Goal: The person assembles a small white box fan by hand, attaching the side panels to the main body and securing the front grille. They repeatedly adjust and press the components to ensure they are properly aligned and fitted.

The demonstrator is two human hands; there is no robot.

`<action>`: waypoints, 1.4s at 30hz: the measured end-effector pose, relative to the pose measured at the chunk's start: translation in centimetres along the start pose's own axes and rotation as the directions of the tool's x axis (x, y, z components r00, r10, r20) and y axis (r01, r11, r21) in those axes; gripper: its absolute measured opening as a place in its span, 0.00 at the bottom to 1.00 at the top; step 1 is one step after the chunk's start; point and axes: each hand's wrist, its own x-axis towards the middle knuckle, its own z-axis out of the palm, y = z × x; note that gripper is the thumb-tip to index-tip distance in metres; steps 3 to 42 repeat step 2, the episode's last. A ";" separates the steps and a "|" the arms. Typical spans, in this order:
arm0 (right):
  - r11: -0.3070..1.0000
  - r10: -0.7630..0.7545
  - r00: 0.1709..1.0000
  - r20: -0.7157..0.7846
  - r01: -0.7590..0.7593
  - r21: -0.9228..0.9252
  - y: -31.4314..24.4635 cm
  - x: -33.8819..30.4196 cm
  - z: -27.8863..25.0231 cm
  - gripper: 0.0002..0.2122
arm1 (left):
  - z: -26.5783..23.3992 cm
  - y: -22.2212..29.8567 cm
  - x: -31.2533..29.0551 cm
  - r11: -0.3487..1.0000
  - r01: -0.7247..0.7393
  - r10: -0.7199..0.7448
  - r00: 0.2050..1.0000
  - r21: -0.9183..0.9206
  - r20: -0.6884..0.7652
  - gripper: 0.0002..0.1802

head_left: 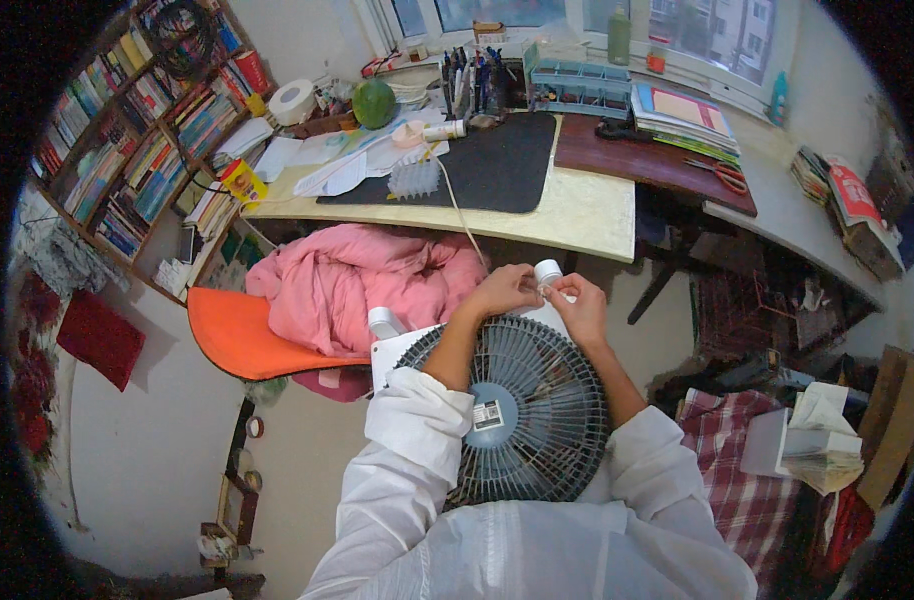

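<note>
A round fan (547, 430) with a grey grille and a pale blue hub rests against my lap, below my forearms. Past its far rim, my left hand (512, 289) and my right hand (581, 304) meet with fingertips pinched close together. Between them is a white cylindrical part (548, 271), standing up from a white panel. What the left fingertips grip is hidden. A small whitish piece shows at the right fingertips, too small to name. A second white rounded part (385, 322) sticks up at the panel's left end.
An orange chair (232, 335) holding a pink quilt (357, 280) stands ahead on the left. Beyond is a desk (587, 215) with a black mat, papers and a pen holder. Scissors (717, 173) lie at the right. A checked cloth (737, 440) and an open book are at lower right.
</note>
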 end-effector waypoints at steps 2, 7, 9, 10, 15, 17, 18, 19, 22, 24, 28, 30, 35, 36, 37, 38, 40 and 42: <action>1.000 0.004 1.000 -0.012 -0.004 0.007 0.5 0.1 -0.2 0.12 | -0.2 1.6 -0.3 0.999 -0.009 0.007 1.000 -0.052 -0.026 0.30; 1.000 0.004 1.000 -0.012 -0.004 0.007 0.5 0.1 -0.2 0.12 | -0.2 1.6 -0.3 0.999 -0.009 0.007 1.000 -0.052 -0.026 0.30; 1.000 0.004 1.000 -0.012 -0.004 0.007 0.5 0.1 -0.2 0.12 | -0.2 1.6 -0.3 0.999 -0.009 0.007 1.000 -0.052 -0.026 0.30; 1.000 0.004 1.000 -0.012 -0.004 0.007 0.5 0.1 -0.2 0.12 | -0.2 1.6 -0.3 0.999 -0.009 0.007 1.000 -0.052 -0.026 0.30; 1.000 0.004 1.000 -0.012 -0.004 0.007 0.5 0.1 -0.2 0.12 | -0.2 1.6 -0.3 0.999 -0.009 0.007 1.000 -0.052 -0.026 0.30; 1.000 0.004 1.000 -0.012 -0.004 0.007 0.5 0.1 -0.2 0.12 | -0.2 1.6 -0.3 0.999 -0.009 0.007 1.000 -0.052 -0.026 0.30; 1.000 0.004 1.000 -0.012 -0.004 0.007 0.5 0.1 -0.2 0.12 | -0.2 1.6 -0.3 0.999 -0.009 0.007 1.000 -0.052 -0.026 0.30; 1.000 0.004 1.000 -0.012 -0.004 0.007 0.5 0.1 -0.2 0.12 | -0.2 1.6 -0.3 0.999 -0.009 0.007 1.000 -0.052 -0.026 0.30; 1.000 0.004 1.000 -0.012 -0.004 0.007 0.5 0.1 -0.2 0.12 | -0.2 1.6 -0.3 0.999 -0.009 0.007 1.000 -0.052 -0.026 0.30; 1.000 0.004 1.000 -0.012 -0.004 0.007 0.5 0.1 -0.2 0.12 | -0.2 1.6 -0.3 0.999 -0.009 0.007 1.000 -0.052 -0.026 0.30; 1.000 0.004 1.000 -0.012 -0.004 0.007 0.5 0.1 -0.2 0.12 | -0.2 1.6 -0.3 0.999 -0.009 0.007 1.000 -0.052 -0.026 0.30; 1.000 0.004 1.000 -0.012 -0.004 0.007 0.5 0.1 -0.2 0.12 | -0.2 1.6 -0.3 0.999 -0.009 0.007 1.000 -0.052 -0.026 0.30; 1.000 0.004 1.000 -0.012 -0.004 0.007 0.5 0.1 -0.2 0.12 | -0.2 1.6 -0.3 0.999 -0.009 0.007 1.000 -0.052 -0.026 0.30; 1.000 0.004 1.000 -0.012 -0.004 0.007 0.5 0.1 -0.2 0.12 | -0.2 1.6 -0.3 0.999 -0.009 0.007 1.000 -0.052 -0.026 0.30; 1.000 0.004 1.000 -0.012 -0.004 0.007 0.5 0.1 -0.2 0.12 | -0.2 1.6 -0.3 0.999 -0.009 0.007 1.000 -0.052 -0.026 0.30; 1.000 0.004 1.000 -0.012 -0.004 0.007 0.5 0.1 -0.2 0.12 | -0.2 1.6 -0.3 0.999 -0.009 0.007 1.000 -0.052 -0.026 0.30; 1.000 0.004 1.000 -0.012 -0.004 0.007 0.5 0.1 -0.2 0.12 | -0.2 1.6 -0.3 0.999 -0.009 0.007 1.000 -0.052 -0.026 0.30; 1.000 0.004 1.000 -0.012 -0.004 0.007 0.5 0.1 -0.2 0.12 | -0.2 1.6 -0.3 0.999 -0.009 0.007 1.000 -0.052 -0.026 0.30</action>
